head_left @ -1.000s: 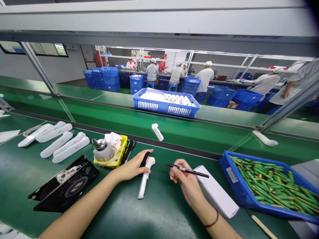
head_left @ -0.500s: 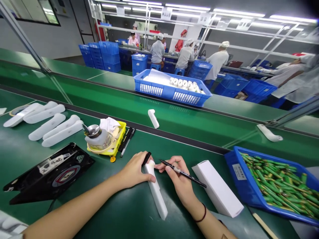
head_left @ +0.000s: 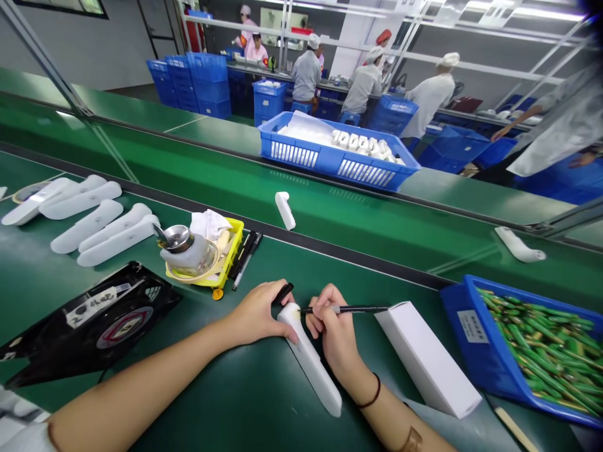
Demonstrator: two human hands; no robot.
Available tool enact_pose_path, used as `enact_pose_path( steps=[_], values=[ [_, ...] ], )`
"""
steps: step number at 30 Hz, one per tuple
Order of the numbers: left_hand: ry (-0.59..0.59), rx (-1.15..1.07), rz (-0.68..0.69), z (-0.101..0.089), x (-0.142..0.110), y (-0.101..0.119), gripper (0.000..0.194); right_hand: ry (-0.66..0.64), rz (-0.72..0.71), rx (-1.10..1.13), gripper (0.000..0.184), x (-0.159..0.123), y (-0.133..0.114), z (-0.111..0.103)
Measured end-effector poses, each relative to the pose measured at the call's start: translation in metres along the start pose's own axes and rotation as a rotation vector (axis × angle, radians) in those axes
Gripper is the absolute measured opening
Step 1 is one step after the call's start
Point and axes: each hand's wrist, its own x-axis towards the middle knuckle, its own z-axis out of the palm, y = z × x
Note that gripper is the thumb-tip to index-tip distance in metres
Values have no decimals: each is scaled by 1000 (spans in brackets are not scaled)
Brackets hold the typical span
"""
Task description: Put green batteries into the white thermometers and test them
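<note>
While my left hand (head_left: 257, 312) pins the white casing (head_left: 308, 358) at lower centre, my right hand (head_left: 332, 326) grips a pen (head_left: 348, 309); its tip blurs against the casing

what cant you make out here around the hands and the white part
- Head view: where the pen tip meets the white housing, too small.
- Black piece under the left hand, mostly covered by fingers.
- Blue bin of green parts, cut off by the right edge.
- Label on the black tray, too small to read.
</note>
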Motion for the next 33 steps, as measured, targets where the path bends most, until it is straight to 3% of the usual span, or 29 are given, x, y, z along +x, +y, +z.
enact_pose_path(
  steps=[33],
  values=[
    [-18, -34, -18, -3, 2, 3, 61, 62, 11, -73, 15, -5, 3, 4]
  ],
)
